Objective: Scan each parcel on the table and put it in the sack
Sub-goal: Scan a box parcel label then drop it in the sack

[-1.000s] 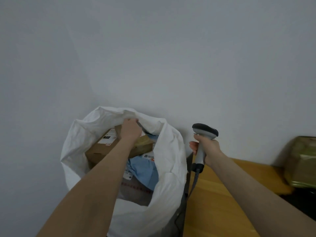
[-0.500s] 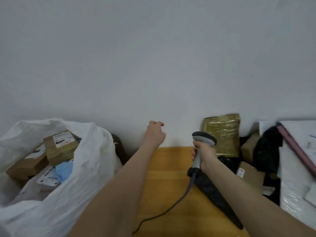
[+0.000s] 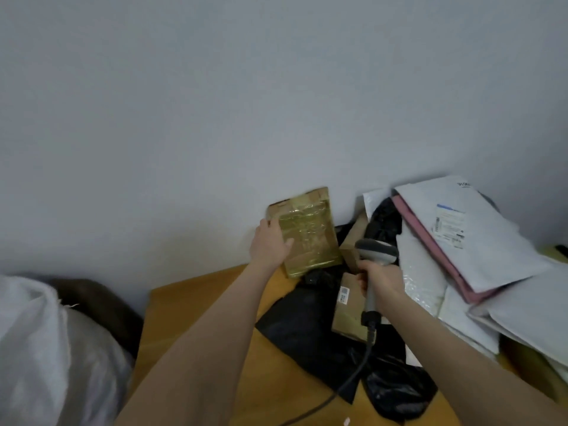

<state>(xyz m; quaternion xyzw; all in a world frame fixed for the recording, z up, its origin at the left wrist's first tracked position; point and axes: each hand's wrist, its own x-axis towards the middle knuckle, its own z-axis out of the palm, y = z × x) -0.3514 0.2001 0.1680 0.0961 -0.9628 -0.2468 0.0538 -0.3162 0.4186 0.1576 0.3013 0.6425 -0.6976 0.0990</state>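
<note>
A flat brown parcel wrapped in shiny yellowish tape [image 3: 307, 230] leans against the wall at the back of the wooden table [image 3: 199, 305]. My left hand [image 3: 269, 245] grips its left edge, thumb on the front face. My right hand [image 3: 379, 279] holds the grey handheld scanner [image 3: 375, 252] by its handle, just right of that parcel, its cable trailing down toward me. The white sack [image 3: 40, 348] stands at the lower left beside the table; its inside is out of sight.
A small brown box with a label [image 3: 347, 305] lies on black plastic bags [image 3: 307, 327]. To the right lies a pile of white mailers [image 3: 479, 229], a pink envelope [image 3: 436, 244] and bubble-wrap parcels [image 3: 421, 272]. A grey wall stands close behind.
My left hand left the sack, crossed to the right and took hold of the taped parcel. The view swung right from the sack to the table. My right hand kept the scanner.
</note>
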